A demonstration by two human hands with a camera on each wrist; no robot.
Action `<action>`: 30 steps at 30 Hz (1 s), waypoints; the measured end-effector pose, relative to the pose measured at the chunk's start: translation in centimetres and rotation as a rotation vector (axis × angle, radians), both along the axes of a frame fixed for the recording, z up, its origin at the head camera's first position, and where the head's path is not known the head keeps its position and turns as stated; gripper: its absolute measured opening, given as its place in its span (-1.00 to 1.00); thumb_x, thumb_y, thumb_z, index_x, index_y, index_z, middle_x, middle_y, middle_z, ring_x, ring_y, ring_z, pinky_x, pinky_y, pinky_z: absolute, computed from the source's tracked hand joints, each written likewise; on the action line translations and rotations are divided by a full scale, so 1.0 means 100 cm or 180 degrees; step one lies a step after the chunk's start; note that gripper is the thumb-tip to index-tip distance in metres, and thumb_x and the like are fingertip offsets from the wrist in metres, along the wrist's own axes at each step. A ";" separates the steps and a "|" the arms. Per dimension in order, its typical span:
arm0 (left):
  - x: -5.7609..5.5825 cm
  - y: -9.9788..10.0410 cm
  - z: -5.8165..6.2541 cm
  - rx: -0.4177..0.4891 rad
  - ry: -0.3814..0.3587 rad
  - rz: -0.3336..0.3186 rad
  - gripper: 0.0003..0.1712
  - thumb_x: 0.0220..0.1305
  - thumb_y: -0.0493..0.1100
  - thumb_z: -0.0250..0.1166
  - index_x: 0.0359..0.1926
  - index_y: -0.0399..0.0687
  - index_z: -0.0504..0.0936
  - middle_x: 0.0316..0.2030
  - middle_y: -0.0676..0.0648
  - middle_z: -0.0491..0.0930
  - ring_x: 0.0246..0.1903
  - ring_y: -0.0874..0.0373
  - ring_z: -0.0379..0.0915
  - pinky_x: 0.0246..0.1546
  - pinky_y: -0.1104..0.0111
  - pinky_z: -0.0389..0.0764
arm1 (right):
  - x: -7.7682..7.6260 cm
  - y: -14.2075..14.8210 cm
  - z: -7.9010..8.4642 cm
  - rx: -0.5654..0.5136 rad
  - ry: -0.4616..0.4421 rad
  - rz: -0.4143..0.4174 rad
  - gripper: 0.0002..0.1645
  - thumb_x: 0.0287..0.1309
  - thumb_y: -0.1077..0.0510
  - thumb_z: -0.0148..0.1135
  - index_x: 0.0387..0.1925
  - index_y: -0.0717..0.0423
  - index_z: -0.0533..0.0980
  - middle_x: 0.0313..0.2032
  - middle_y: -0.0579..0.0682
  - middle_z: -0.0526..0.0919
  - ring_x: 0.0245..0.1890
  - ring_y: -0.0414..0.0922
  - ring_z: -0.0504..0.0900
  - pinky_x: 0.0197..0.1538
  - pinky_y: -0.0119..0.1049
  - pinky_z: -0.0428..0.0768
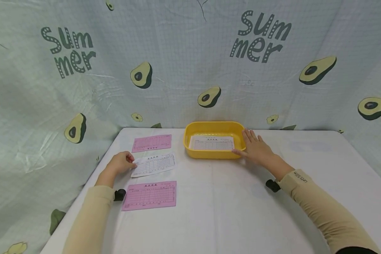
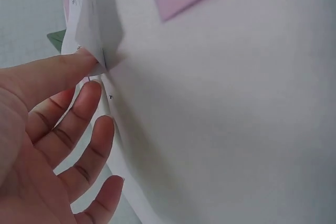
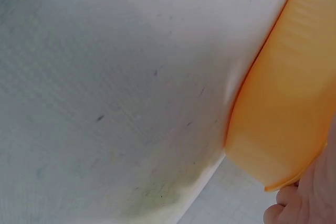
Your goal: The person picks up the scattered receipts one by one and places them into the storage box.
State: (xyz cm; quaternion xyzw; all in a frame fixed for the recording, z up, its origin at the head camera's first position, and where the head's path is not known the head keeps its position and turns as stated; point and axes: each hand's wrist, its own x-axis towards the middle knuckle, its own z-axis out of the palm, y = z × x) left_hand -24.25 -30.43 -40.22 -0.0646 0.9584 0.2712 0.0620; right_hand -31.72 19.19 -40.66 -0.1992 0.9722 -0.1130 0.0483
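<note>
White slip (image 1: 154,165) | long axis crosswise, right end farther | left grip (image 1: 122,163) pinching it | right grip (image 1: 256,150) unclenched

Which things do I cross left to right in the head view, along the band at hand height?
Left hand → the white slip it pinches → yellow tray → right hand, which touches the tray's right end.

Small print on the pinched white gridded paper slip (image 1: 155,165) and 2 pink paper rectangles (image 1: 150,196) (image 1: 152,143) is coming out way too tiny to read; yellow rounded plastic tray (image 3: 281,87) is running off the right wrist view.
</note>
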 end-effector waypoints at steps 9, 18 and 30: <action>0.001 -0.001 0.000 0.0141 0.0080 -0.0004 -0.77 0.25 -0.36 0.39 -0.16 -0.36 0.50 -0.31 -0.20 0.57 -0.29 -0.03 0.49 -0.25 0.21 0.48 | 0.000 0.001 -0.002 -0.0078 -0.0013 0.0031 0.25 0.45 -0.40 0.00 0.55 0.50 -0.26 0.57 0.41 -0.30 0.57 0.31 -0.28 0.53 0.19 -0.25; 0.001 -0.003 -0.001 0.0652 0.0117 0.0118 -0.65 0.37 -0.37 0.31 0.10 -0.42 0.49 -0.16 -0.30 0.61 -0.25 0.01 0.52 -0.29 0.36 0.57 | 0.001 0.001 0.000 -0.0115 -0.0015 0.0039 0.26 0.45 -0.42 -0.02 0.54 0.50 -0.27 0.57 0.41 -0.30 0.57 0.32 -0.28 0.52 0.22 -0.24; 0.009 -0.004 0.007 0.1057 0.0252 0.0145 -0.52 0.41 -0.35 0.30 0.28 -0.43 0.44 0.00 -0.41 0.58 -0.14 -0.03 0.55 -0.28 0.45 0.61 | 0.001 0.002 -0.002 -0.0089 -0.0014 0.0037 0.28 0.44 -0.44 -0.04 0.55 0.50 -0.28 0.57 0.41 -0.30 0.56 0.33 -0.29 0.52 0.25 -0.22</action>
